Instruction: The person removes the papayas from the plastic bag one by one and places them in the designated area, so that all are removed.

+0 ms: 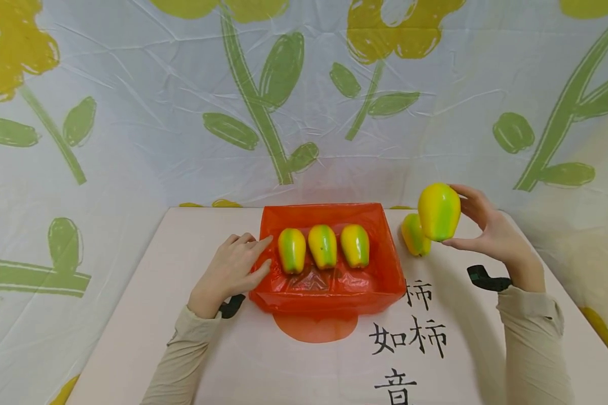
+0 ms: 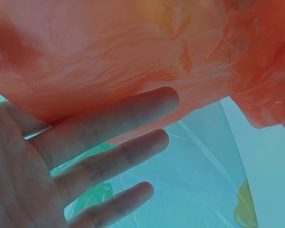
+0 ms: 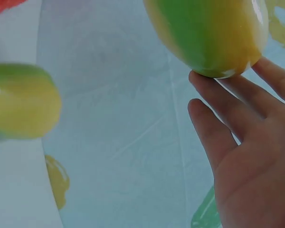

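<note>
Table [image 1: 184, 242], probable papaya [image 1: 439, 211] aloft

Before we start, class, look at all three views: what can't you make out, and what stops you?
- Head view: part of the table fruit, hidden behind the held fruit.
- Head view: the bottom of the lowest black character, cut off by the bottom edge.
- Left wrist view: the rest of the red box, cut off by the top edge.
- Right wrist view: the held fruit's upper end, cut off by the top edge.
</note>
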### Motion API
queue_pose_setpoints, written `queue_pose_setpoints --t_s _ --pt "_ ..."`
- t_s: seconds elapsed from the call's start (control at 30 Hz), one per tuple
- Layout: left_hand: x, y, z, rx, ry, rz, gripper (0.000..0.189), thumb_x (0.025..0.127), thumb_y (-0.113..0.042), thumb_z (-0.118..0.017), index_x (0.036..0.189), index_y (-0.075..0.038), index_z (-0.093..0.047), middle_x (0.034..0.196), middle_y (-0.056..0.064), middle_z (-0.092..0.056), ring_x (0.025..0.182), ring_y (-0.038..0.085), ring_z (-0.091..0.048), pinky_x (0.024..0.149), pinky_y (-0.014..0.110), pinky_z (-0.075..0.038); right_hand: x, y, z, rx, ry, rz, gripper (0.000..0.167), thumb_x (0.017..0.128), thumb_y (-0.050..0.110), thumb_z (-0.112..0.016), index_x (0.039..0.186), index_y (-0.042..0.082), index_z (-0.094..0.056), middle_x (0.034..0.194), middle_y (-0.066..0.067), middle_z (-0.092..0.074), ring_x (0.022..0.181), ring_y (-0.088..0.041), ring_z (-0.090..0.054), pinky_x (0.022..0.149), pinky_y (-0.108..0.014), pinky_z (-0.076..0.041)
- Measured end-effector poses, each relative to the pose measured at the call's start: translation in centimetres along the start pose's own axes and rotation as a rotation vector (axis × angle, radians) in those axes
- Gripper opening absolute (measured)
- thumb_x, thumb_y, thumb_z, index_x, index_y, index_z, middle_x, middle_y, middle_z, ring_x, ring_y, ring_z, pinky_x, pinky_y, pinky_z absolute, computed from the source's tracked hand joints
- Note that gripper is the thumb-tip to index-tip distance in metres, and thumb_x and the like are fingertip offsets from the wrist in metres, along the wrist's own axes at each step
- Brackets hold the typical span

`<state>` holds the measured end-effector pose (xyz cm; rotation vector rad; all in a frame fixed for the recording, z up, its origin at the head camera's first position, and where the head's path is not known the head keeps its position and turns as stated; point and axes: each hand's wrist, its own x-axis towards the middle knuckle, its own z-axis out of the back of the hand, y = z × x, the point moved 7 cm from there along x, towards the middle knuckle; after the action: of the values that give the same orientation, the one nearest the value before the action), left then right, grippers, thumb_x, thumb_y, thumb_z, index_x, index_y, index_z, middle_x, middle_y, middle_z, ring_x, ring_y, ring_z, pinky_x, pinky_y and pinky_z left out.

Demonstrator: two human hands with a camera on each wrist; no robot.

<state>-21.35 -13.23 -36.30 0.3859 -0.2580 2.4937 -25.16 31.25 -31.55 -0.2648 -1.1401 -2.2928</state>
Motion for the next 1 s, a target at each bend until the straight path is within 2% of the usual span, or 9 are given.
queue_pose_setpoints --t_s 0.23,0.4,0.53,0.63,0.73,0.77,0.83,0.93,1.0 --pt "0.0 0.0 0.1 -0.007 0.002 0.004 0.047 0.089 -0.029 -0.057 0.127 -0.003 -0.066 0.099 0.008 -0.073 0.096 0.027 -0.058 0.088 0.045 -0.047 0.9 -2.1 1.2 0.049 0.062 -0.018 0.11 0.06 -0.022 -0.081 0.153 0.004 -0.029 0.151 -0.006 -0.037 0.129 -0.003 -0.044 0.103 -0.01 -0.033" --pt "0.0 0.1 0.1 -0.007 -0.007 0.002 0.046 0.089 -0.028 -0.057 0.126 -0.003 -0.067 0.098 0.008 -0.074 0.096 0.026 -0.058 0.088 0.045 -0.046 1.0 -3.6 1.8 0.052 0.09 -0.085 0.106 0.063 -0.019 -0.081 0.153 0.006 -0.03 0.15 -0.002 -0.035 0.126 0.002 -0.042 0.1 -0.007 -0.033" --pt "-0.1 0.0 0.1 -0.011 -0.011 -0.001 0.045 0.089 -0.028 -0.057 0.125 -0.002 -0.067 0.098 0.009 -0.073 0.096 0.027 -0.058 0.088 0.045 -0.046 1.1 -4.8 2.0 0.045 0.098 -0.16 0.102 0.066 -0.017 -0.08 0.152 0.005 -0.03 0.149 -0.006 -0.034 0.124 0.003 -0.041 0.098 -0.007 -0.034" --pt "0.0 0.0 0.1 -0.014 -0.011 -0.003 0.045 0.089 -0.028 -0.057 0.124 -0.002 -0.068 0.098 0.009 -0.073 0.096 0.027 -0.058 0.088 0.045 -0.046 0.9 -6.2 2.0 0.03 0.102 -0.232 0.1 0.068 -0.014 -0.081 0.152 0.006 -0.029 0.15 -0.009 -0.033 0.127 -0.005 -0.041 0.097 -0.007 -0.035" --pt "0.0 0.0 0.1 -0.009 -0.012 -0.007 0.045 0.089 -0.028 -0.057 0.124 -0.002 -0.068 0.098 0.009 -0.073 0.096 0.027 -0.059 0.088 0.045 -0.046 0.5 -7.7 1.8 0.026 0.11 -0.294 0.1 0.069 -0.011 -0.081 0.152 0.007 -0.028 0.151 -0.012 -0.031 0.133 -0.024 -0.039 0.095 -0.007 -0.035" --pt "0.0 0.0 0.0 -0.007 -0.014 -0.009 0.045 0.089 -0.028 -0.057 0.123 -0.002 -0.068 0.098 0.009 -0.073 0.096 0.027 -0.059 0.088 0.045 -0.046 0.3 -8.2 1.7 0.021 0.113 -0.312 0.1 0.069 -0.01 -0.082 0.152 0.007 -0.028 0.151 -0.012 -0.031 0.133 -0.026 -0.039 0.095 -0.006 -0.036" --pt "-0.1 0.0 0.0 -0.004 -0.02 -0.012 0.044 0.089 -0.029 -0.057 0.123 -0.002 -0.069 0.098 0.009 -0.073 0.096 0.027 -0.059 0.088 0.045 -0.047 -0.1 -9.0 1.6 0.025 0.111 -0.324 0.099 0.069 -0.01 -0.081 0.151 0.006 -0.028 0.151 -0.013 -0.031 0.133 -0.023 -0.04 0.094 -0.006 -0.036" --pt "-0.1 0.0 0.0 -0.003 -0.025 -0.015 0.044 0.089 -0.029 -0.058 0.122 -0.002 -0.069 0.097 0.009 -0.073 0.096 0.027 -0.059 0.087 0.045 -0.047 -0.7 -10.1 1.3 0.036 0.111 -0.315 0.098 0.07 -0.012 -0.08 0.151 0.004 -0.026 0.149 -0.014 -0.03 0.126 -0.008 -0.04 0.094 -0.006 -0.035" --pt "-0.1 0.0 0.0 -0.001 -0.025 -0.014 0.044 0.089 -0.029 -0.058 0.122 -0.002 -0.069 0.097 0.009 -0.073 0.096 0.027 -0.059 0.087 0.045 -0.047 -1.0 -10.7 1.2 0.055 0.11 -0.3 0.098 0.07 -0.014 -0.078 0.15 0.001 -0.025 0.148 -0.016 -0.029 0.125 -0.008 -0.039 0.095 -0.006 -0.034"
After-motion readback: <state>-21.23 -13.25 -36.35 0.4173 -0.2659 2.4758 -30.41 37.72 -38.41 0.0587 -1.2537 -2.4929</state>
